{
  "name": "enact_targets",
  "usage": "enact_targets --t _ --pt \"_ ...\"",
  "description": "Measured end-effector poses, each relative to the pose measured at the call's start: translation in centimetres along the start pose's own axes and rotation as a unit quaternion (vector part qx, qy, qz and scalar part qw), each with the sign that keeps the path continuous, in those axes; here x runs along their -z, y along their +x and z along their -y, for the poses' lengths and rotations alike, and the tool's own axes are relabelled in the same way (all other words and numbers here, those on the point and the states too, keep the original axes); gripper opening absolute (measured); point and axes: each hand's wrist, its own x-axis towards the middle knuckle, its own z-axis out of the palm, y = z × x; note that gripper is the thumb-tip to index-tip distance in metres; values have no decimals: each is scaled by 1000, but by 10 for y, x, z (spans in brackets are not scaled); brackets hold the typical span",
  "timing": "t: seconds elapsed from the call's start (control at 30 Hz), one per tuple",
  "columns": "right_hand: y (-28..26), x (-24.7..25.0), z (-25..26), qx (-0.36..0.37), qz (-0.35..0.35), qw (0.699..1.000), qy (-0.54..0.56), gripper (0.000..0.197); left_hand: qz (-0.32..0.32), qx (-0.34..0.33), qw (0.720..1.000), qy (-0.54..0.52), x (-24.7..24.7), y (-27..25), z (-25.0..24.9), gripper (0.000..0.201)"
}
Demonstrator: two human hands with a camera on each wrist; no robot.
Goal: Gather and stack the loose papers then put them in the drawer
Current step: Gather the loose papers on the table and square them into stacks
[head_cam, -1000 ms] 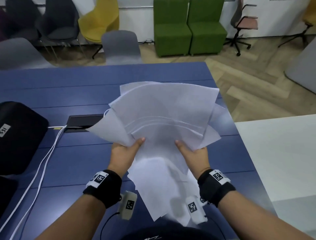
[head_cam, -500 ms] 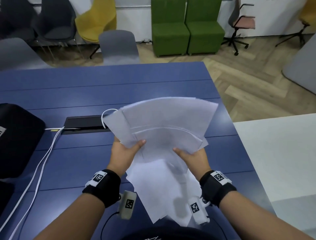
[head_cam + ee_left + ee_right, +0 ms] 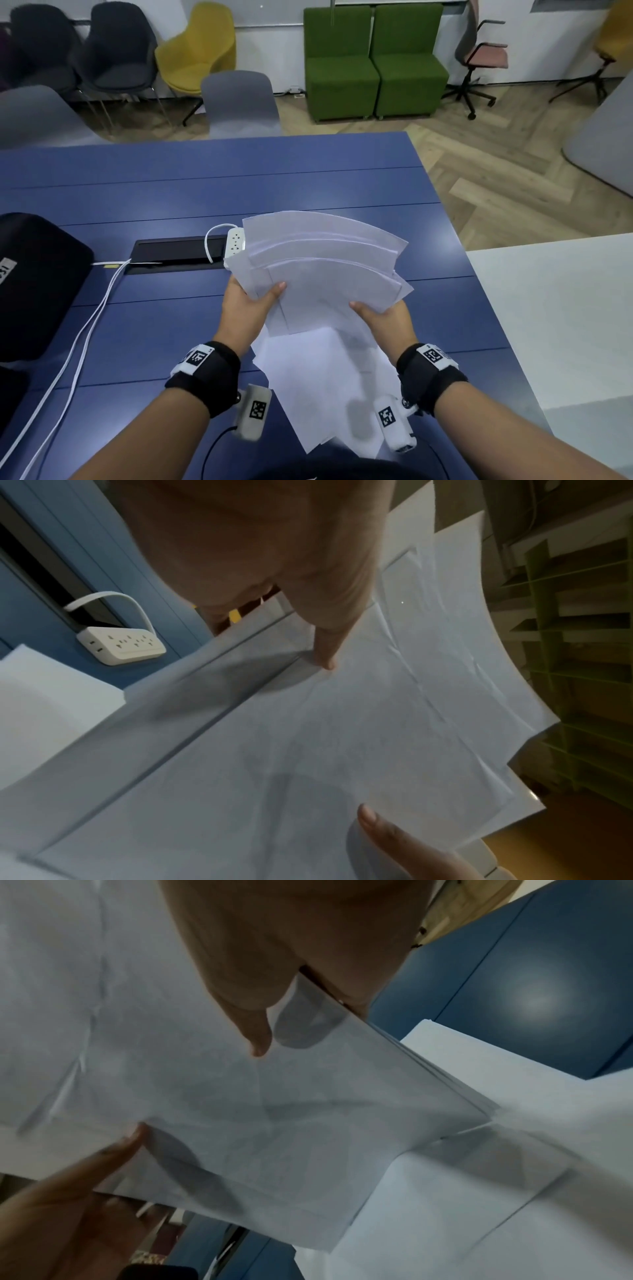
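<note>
A fanned bundle of white papers (image 3: 322,267) is held above the blue table (image 3: 239,178), its far edges bowed and staggered. My left hand (image 3: 248,306) grips its left side, thumb on top and fingers underneath. At the bundle's right near corner my right hand (image 3: 383,317) pinches it the same way. More white sheets (image 3: 329,383) lie overlapping on the table below the hands, near the front edge. In the left wrist view the left thumb (image 3: 325,642) presses the papers (image 3: 342,723). In the right wrist view the right thumb (image 3: 253,1031) pinches the bundle (image 3: 274,1110). No drawer is in view.
A white power strip (image 3: 234,246) and its cable lie by a black cable slot (image 3: 178,253) left of the papers. A black bag (image 3: 34,284) sits at the left edge. A white table (image 3: 555,325) adjoins on the right. Chairs and green sofas stand beyond.
The bundle has tipped down and forward from a raised spread. Its sheets have drawn closer together into a narrower fan, uncovering the power strip. Both hands keep their hold.
</note>
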Motion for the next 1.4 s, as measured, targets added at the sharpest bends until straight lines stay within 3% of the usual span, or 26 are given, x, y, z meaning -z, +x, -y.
enact_targets --t 0.1,0.2,0.4,0.57,0.77,1.0,1.1,1.23,1.3,1.4 --pt "2 1 6 -7 -8 1000 -3 31 -12 -3 1000 15 1 2 0 31" --pt "-1 4 14 2 -19 1000 8 21 -17 -21 1000 -2 2 2 -3 35" --pt "-11 8 9 19 34 999 -8 46 32 23 999 -5 4 -7 6 69" --pt "-5 5 16 -7 10 1000 10 23 14 5 1000 -1 -3 -5 0 40" --pt "-11 12 25 35 45 998 29 41 33 -9 999 -33 6 -1 -2 65" --pt "-6 11 18 -8 13 999 30 28 36 -8 999 -18 6 -1 -3 35" --pt "-6 14 28 10 20 999 48 28 37 -25 998 -41 9 0 -13 37" --pt "-6 18 26 17 64 997 32 37 78 -10 997 -19 17 6 -3 56" --pt "-5 15 22 14 60 998 18 36 78 -5 997 26 17 7 3 46" --pt "-2 11 27 -3 35 999 27 29 53 -7 999 13 12 7 0 34"
